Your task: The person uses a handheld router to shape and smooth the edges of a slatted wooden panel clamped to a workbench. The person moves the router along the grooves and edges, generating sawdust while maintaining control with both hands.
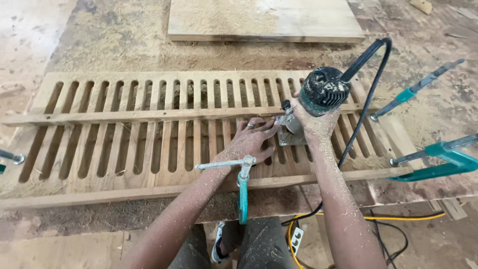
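A long wooden panel [124, 144] cut with several parallel slots lies flat on the workbench, dusted with sawdust. My right hand [313, 125] grips a black-topped hand router [323, 92] standing on the panel near its right end, its metal base [289, 132] on the slats. My left hand [254, 139] rests flat on the panel just left of the router base, fingers touching it. A thin wooden guide strip [149, 114] runs lengthwise across the slots, and another strip [124, 193] lies along the near edge.
A teal clamp [243, 189] grips the near edge between my arms. Two more teal clamps [443, 159] [416, 89] hold the right end. The router's black cord [371, 84] loops right. A plain board [264, 20] lies at the back. Yellow cable [398, 217] and power strip [297, 239] lie below.
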